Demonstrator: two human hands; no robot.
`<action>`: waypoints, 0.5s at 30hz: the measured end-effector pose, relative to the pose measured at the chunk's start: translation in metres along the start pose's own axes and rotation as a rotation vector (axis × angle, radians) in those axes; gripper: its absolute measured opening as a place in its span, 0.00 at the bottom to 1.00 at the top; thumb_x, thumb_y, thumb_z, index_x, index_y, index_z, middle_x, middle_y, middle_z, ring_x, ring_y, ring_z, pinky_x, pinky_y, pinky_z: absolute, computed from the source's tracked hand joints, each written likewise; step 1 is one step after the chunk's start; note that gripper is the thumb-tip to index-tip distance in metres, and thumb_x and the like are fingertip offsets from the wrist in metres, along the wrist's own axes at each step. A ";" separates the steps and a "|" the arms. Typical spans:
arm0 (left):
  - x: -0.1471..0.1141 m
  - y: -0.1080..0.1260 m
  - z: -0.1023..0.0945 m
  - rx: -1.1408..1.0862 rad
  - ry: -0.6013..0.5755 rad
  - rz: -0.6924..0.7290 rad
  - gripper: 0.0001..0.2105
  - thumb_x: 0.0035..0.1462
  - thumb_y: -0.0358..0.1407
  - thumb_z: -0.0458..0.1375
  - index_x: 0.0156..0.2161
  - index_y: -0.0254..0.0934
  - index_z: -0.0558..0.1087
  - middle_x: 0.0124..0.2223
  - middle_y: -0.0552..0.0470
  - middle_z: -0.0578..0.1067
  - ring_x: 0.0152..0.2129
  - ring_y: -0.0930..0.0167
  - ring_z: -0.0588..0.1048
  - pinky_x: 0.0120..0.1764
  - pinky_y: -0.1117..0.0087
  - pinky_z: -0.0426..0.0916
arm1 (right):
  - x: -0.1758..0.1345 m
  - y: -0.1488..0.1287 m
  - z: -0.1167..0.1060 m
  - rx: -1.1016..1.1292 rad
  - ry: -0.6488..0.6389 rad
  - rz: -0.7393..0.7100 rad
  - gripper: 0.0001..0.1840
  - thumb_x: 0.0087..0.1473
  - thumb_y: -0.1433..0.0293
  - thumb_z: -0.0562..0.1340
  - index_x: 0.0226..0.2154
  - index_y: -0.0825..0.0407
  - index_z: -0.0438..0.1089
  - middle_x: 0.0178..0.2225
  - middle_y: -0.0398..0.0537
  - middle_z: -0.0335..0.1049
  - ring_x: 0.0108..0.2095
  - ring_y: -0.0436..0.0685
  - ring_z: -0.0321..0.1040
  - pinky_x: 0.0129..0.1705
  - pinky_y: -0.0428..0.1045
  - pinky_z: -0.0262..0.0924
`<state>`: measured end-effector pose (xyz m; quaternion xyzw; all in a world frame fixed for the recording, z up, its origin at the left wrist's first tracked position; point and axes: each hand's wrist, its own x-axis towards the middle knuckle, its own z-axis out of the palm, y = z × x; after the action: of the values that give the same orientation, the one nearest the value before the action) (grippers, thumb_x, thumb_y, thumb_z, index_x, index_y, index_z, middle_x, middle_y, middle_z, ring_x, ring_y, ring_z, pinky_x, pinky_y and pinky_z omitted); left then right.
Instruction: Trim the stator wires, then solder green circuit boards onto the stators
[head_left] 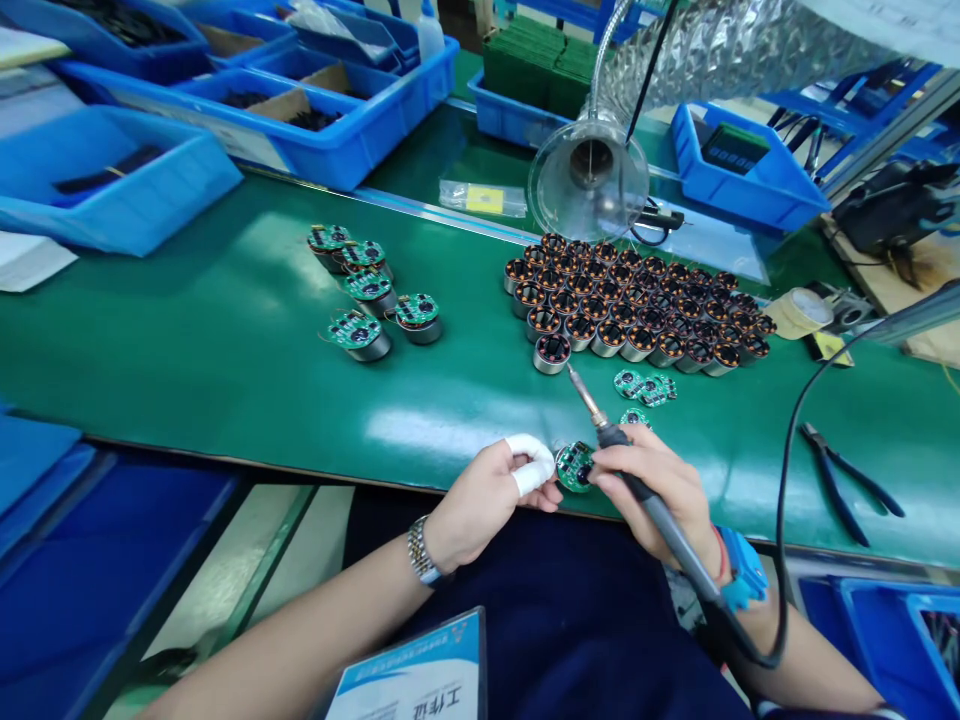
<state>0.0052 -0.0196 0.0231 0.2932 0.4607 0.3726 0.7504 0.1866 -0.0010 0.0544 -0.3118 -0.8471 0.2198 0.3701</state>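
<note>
My left hand (499, 490), with white covers on the thumb and a finger, pinches the left edge of a round green circuit board (575, 467) at the table's front edge. Whether a motor part sits under that board I cannot make out. In my right hand (667, 490) is a soldering iron (645, 490), gripped like a pen, its tip pointing up and left. The fingers of that hand also come close to the board's right side. Just beyond the iron's tip stands a single round motor core (553, 352). Loose green boards (645, 388) lie to the right of the iron.
Rows of copper-wound motor cores (637, 300) stand behind. Several board-topped motors (367, 290) are at the left. A fume funnel (589, 180) hangs over the back. Pliers (844, 480) lie at right, near the iron's cable (787, 480). Blue bins (322, 150) line the rear.
</note>
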 end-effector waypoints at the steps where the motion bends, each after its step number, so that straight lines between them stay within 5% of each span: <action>1: 0.000 -0.001 0.000 0.019 0.011 0.007 0.06 0.47 0.34 0.58 0.28 0.34 0.67 0.22 0.54 0.72 0.21 0.75 0.71 0.30 0.71 0.67 | 0.000 -0.001 -0.005 0.010 0.007 -0.002 0.16 0.49 0.77 0.59 0.43 0.52 0.66 0.26 0.46 0.68 0.31 0.54 0.64 0.33 0.50 0.62; 8: 0.003 -0.001 -0.001 0.074 0.001 0.014 0.05 0.48 0.33 0.58 0.27 0.34 0.66 0.22 0.54 0.72 0.21 0.74 0.72 0.30 0.70 0.68 | 0.003 -0.002 -0.039 0.161 -0.072 0.121 0.13 0.49 0.75 0.58 0.39 0.52 0.71 0.26 0.48 0.69 0.28 0.54 0.63 0.29 0.51 0.60; 15: 0.004 0.000 -0.002 0.068 -0.020 -0.009 0.03 0.49 0.31 0.56 0.27 0.34 0.66 0.22 0.54 0.72 0.22 0.74 0.72 0.31 0.69 0.68 | 0.008 0.005 -0.041 0.249 -0.167 0.201 0.12 0.49 0.75 0.59 0.37 0.51 0.72 0.26 0.48 0.70 0.28 0.53 0.61 0.29 0.51 0.59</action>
<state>0.0046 -0.0165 0.0202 0.3203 0.4669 0.3503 0.7461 0.2157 0.0135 0.0816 -0.3275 -0.8056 0.3840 0.3102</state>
